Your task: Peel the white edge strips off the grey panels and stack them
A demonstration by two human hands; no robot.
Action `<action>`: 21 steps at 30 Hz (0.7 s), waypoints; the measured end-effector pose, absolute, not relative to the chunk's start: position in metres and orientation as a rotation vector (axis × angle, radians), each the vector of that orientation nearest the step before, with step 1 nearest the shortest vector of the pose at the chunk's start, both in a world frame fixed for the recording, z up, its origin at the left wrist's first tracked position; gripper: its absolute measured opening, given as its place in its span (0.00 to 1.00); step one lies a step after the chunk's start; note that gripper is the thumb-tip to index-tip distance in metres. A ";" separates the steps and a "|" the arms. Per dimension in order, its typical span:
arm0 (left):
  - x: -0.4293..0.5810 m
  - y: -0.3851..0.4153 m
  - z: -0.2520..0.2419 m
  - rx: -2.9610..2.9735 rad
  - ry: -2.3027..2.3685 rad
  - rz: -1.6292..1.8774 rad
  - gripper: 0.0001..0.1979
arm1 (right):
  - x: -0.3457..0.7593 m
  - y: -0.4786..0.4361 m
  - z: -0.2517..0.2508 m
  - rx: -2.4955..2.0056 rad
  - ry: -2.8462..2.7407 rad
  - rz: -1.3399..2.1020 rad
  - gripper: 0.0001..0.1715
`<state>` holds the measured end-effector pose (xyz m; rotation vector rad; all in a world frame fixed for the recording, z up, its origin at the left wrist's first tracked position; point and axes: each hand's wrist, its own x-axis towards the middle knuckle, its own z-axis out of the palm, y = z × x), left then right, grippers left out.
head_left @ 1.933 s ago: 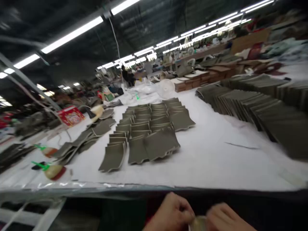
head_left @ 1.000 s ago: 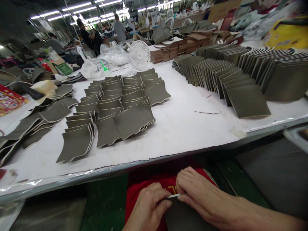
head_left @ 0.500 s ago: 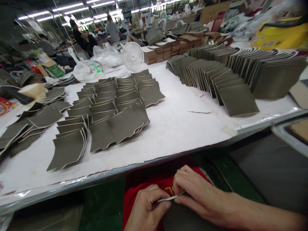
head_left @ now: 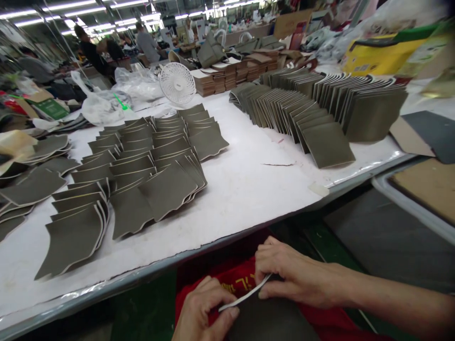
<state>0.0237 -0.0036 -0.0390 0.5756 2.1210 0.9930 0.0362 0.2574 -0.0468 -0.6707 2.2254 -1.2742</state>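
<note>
Below the table's front edge, my left hand [head_left: 204, 312] and my right hand [head_left: 295, 274] both pinch the pale top edge of a dark grey leather piece [head_left: 265, 315] held over my lap, which is covered in red cloth [head_left: 236, 282]. The left fingers grip the edge's left end, the right fingers its right end. On the white table [head_left: 249, 189] above lie overlapping rows of matching grey curved pieces [head_left: 142, 166].
A long fanned row of grey rectangular panels [head_left: 313, 104] runs along the right. A small white fan [head_left: 177, 83] and clear plastic bags [head_left: 106, 102] stand at the back. More grey pieces [head_left: 31, 180] lie at left. People work at far tables. A tray edge [head_left: 408, 203] juts in at right.
The view has tilted down from the ceiling to the table and my lap. My hands have spread apart along the piece's edge, the left one sliding lower.
</note>
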 end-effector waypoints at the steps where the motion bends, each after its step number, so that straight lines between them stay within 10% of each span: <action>1: 0.022 0.001 -0.036 0.543 2.114 0.978 0.15 | 0.037 0.258 -0.047 -0.665 2.230 -1.287 0.10; 21: 0.019 0.046 -0.023 0.222 2.020 1.137 0.10 | 0.028 0.260 -0.048 -0.616 2.087 -1.503 0.10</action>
